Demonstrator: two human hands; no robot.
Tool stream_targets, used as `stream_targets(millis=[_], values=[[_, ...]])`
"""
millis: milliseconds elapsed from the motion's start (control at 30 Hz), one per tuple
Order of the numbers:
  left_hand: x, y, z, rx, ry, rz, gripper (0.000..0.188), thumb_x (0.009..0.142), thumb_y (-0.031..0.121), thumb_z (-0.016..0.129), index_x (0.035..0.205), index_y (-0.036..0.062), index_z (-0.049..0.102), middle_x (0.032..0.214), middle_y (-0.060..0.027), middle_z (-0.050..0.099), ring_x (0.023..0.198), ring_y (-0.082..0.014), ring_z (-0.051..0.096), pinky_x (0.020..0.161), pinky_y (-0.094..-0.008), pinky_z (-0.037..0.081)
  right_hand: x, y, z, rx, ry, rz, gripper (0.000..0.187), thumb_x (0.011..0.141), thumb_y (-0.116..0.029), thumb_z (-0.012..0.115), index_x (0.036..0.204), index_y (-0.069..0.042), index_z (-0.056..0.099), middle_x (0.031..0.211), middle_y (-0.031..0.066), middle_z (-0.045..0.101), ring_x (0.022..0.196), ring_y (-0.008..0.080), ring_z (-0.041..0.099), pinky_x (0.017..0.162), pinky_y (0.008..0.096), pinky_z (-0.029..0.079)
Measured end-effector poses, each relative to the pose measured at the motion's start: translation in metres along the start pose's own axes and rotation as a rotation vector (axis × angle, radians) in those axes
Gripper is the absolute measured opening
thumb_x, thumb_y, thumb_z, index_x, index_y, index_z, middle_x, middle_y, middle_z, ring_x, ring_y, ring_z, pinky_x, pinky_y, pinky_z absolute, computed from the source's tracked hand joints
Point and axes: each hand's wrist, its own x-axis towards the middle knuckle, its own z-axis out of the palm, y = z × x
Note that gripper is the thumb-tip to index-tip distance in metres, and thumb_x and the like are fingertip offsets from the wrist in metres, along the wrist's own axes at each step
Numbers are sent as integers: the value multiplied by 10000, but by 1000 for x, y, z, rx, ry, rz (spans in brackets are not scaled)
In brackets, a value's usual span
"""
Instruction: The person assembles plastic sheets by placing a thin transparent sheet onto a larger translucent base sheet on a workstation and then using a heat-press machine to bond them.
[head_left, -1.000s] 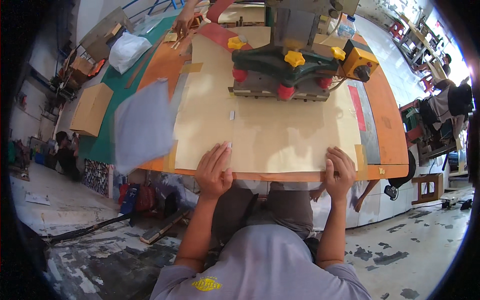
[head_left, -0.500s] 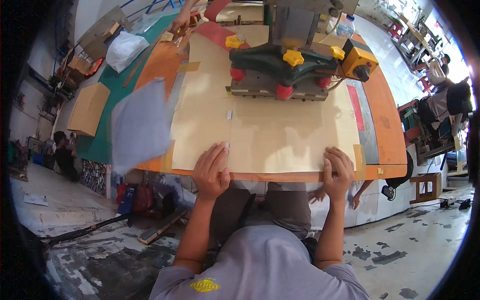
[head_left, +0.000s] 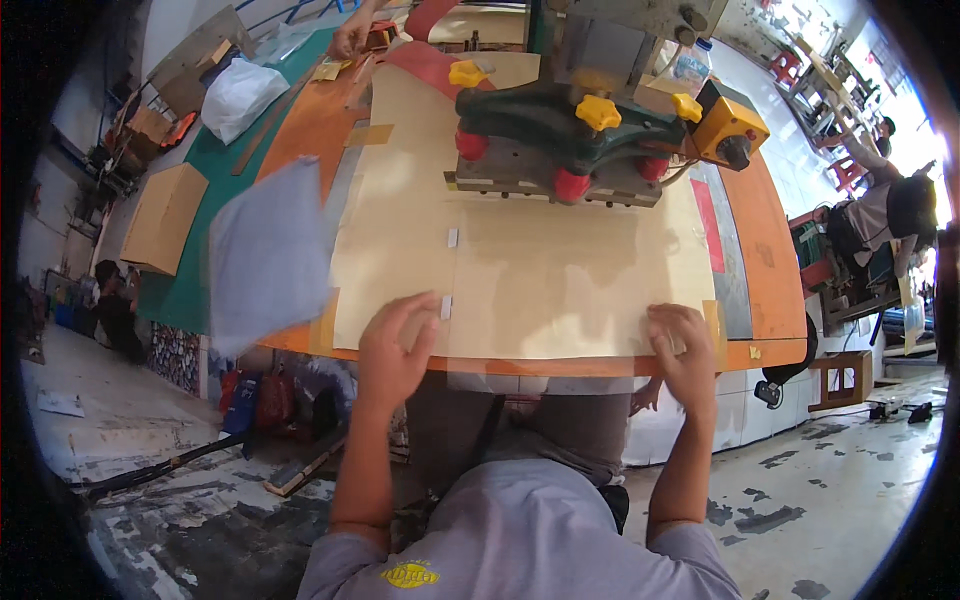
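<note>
A tan sheet (head_left: 390, 230) covers the worktable top, taped at its sides. Two small white tags lie on its left half, a nearer tag (head_left: 446, 307) and a farther tag (head_left: 453, 238). My left hand (head_left: 393, 350) is beside the nearer tag, fingers bent and thumb apart. Over at the front right corner, my right hand (head_left: 686, 350) has its fingers curved and a gap between thumb and forefinger. A clear film (head_left: 540, 384) shows between my hands, hanging past the table's front edge. Whether my fingertips touch it is unclear.
Over the sheet's far part stands a green press (head_left: 540, 120) with yellow and red knobs and a yellow control box (head_left: 735, 130). Translucent sheets (head_left: 270, 250) lie at left, near a cardboard box (head_left: 165, 220) and a white plastic bag (head_left: 242, 98). Another person's hand (head_left: 350, 38) is at the far left.
My hands have moved slightly apart and their fingers have gone from pressed flat to bent. Clear film now shows beyond the front edge. The whole view has shifted slightly.
</note>
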Motion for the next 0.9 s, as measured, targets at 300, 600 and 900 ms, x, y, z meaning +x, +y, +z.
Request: stream_targets(millis=[300,600,900], values=[[139,-74,40,219,-107,107,439,987,278,768,1370,69,719,1579,-200,566,1491,-388,494,1261,-498,371,139,85,31,-167,-71,-26,478,940,-300,826,1347,-72,723,1508,213,611,1403,399,570,1217,456,396],[164,-91,68,182,-241,49,520,918,350,823,1383,144,716,1682,-207,454,1593,-381,361,1317,-548,230,154,82,54,-67,-45,-17,397,919,-232,824,1305,-161,762,1614,135,545,1552,360,435,1277,654,202],[161,-82,60,91,-275,85,274,902,258,827,1146,161,751,1664,-177,488,1574,-370,410,1317,-642,170,151,89,58,14,-15,-70,256,900,-112,754,1149,-163,787,1538,158,606,1501,374,491,1261,605,271]])
